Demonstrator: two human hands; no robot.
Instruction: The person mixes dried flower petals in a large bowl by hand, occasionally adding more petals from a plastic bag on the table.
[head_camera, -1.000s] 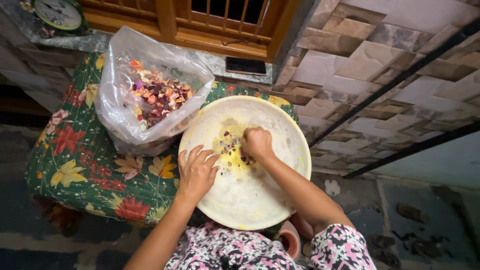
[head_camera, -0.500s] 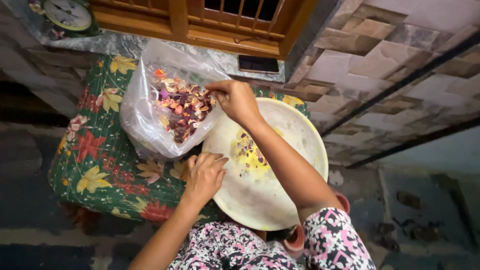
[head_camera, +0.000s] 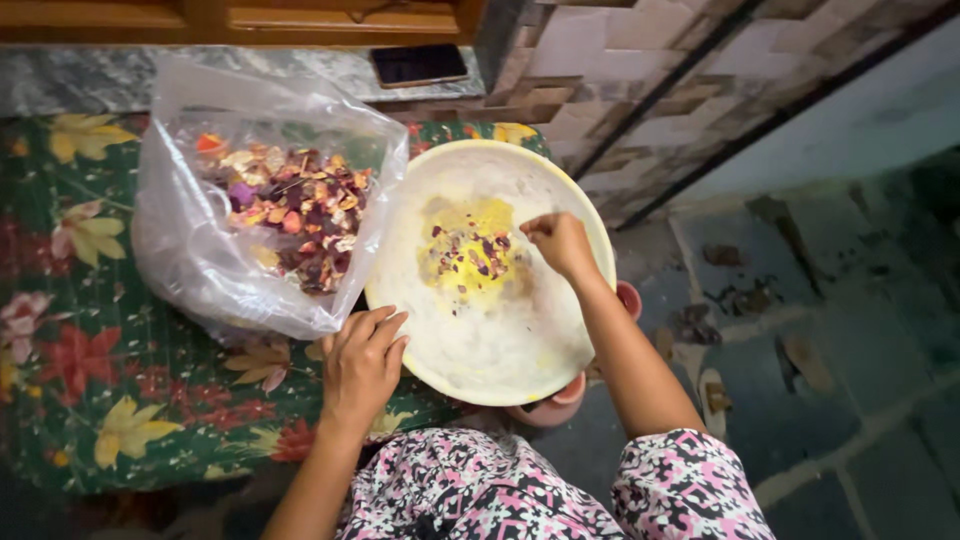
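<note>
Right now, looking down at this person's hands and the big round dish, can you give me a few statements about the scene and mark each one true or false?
1. The right hand is over the pale round dish, beside a scatter of dried petals. True.
2. The left hand is inside the plastic bag. False: it rests at the dish's near edge, just below the bag.
3. The bag holds mixed dried petals. True.
4. The dish sits on a bare wooden table. False: it sits on a green floral cloth.
5. A dark phone lies on the stone ledge behind. True.
</note>
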